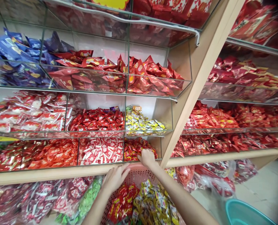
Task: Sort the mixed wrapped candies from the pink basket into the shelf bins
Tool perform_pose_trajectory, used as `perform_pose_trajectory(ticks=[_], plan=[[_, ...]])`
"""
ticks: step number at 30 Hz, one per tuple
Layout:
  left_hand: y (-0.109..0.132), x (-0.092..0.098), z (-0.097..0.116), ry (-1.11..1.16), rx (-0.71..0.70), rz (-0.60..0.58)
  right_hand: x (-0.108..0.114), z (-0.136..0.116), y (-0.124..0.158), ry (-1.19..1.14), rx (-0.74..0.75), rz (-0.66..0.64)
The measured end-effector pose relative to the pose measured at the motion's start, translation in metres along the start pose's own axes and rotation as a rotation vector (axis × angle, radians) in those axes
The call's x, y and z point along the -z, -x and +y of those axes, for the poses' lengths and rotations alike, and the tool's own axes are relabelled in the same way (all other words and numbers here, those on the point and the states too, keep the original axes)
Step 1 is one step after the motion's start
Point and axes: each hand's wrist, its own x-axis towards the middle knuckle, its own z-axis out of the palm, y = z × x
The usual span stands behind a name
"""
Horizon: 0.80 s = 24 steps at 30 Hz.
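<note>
My right hand (pixel 147 158) is at the front of the bottom-right compartment, its fingers curled down over small red-and-yellow wrapped candies (pixel 134 147). Its fingertips are partly hidden there. My left hand (pixel 116 177) lies at the rim of a pink perforated basket (pixel 139 172), fingers stretched out towards the wooden shelf edge; its thumb is out of sight. Between my forearms, the basket holds red-wrapped candies (pixel 122 203) and yellow-and-white wrapped candies (pixel 153 200).
Clear dividers split the shelves. Above my right hand are yellow-and-white candies (pixel 141 120); to the left, red-and-white candies (pixel 100 151). A slanting wooden post (pixel 195 81) separates the right shelves. Bagged sweets (pixel 45 197) lie below; a turquoise tub (pixel 244 212) stands on the floor.
</note>
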Motion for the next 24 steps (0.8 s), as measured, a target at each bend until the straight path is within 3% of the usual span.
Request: perform_pose_trajectory(ticks=[8,16,18,22,24], plan=[[-0.001,0.001,0.002,0.008,-0.001,-0.002,-0.005,0.008,0.0,-0.191,-0.035,0.007],[0.0,0.0,0.0,0.002,0.009,0.0,0.002,0.018,0.002,-0.604,0.069,0.022],[0.0,-0.001,0.001,-0.003,0.014,-0.003,0.007,0.023,0.006,-0.854,0.058,-0.06],[0.0,-0.001,0.002,-0.02,0.009,0.004,0.014,0.028,0.02,-1.559,-0.066,-0.411],[0.001,0.0,0.002,-0.029,0.002,0.008,0.015,0.026,0.028,-1.704,-0.074,-0.531]])
